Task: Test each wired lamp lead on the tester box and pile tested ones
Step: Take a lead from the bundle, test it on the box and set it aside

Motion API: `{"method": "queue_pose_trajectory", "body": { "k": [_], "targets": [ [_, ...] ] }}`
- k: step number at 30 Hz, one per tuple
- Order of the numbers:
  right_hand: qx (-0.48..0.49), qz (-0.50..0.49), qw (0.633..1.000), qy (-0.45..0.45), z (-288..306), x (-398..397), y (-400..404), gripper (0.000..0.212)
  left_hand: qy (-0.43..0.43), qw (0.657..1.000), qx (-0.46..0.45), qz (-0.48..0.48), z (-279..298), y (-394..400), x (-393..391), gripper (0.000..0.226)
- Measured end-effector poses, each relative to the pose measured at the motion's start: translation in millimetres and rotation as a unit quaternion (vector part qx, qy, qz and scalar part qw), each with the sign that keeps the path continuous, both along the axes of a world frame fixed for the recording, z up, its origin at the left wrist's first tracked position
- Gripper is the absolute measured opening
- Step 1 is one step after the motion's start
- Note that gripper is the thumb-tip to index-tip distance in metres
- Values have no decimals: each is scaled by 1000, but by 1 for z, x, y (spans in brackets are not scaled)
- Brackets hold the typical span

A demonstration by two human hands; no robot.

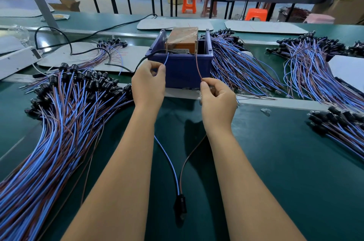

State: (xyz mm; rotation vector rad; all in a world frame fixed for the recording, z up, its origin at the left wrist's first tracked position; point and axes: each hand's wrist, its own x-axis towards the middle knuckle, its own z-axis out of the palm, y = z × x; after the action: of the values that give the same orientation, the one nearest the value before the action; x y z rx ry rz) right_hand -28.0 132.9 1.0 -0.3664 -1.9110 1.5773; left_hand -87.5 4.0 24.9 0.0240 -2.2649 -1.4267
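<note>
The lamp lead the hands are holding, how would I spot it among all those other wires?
Find the blue bin mid-table; both hands hold wires up to it. The left hand pinches the blue wire, the right hand the brown wire. Only this lead's black socket hangs alone, outside the piles.
</note>
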Motion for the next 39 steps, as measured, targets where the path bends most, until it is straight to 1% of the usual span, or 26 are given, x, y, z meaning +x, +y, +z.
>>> {"method": "queue_pose_trajectory", "body": {
  "k": [3,9,14,20,39],
  "targets": [
    [0,-1,1000,-3,1,0,0,12,2,1000,17,-2,-2,-3,0,11],
    [3,-3,1000,-6,2,2,0,14,23,1000,18,8,7,-2,-4,10],
    [-1,-4,1000,-7,2,1,0,12,13,999,6,33,11,-4,-8,17],
    [-2,-3,1000,-9,1,0,1,11,8,999,7,43,9,-10,-9,12],
    [-4,-4,1000,-3,0,0,1,11,-10,998,-21,61,14,-3,-8,15]
  ]
}}
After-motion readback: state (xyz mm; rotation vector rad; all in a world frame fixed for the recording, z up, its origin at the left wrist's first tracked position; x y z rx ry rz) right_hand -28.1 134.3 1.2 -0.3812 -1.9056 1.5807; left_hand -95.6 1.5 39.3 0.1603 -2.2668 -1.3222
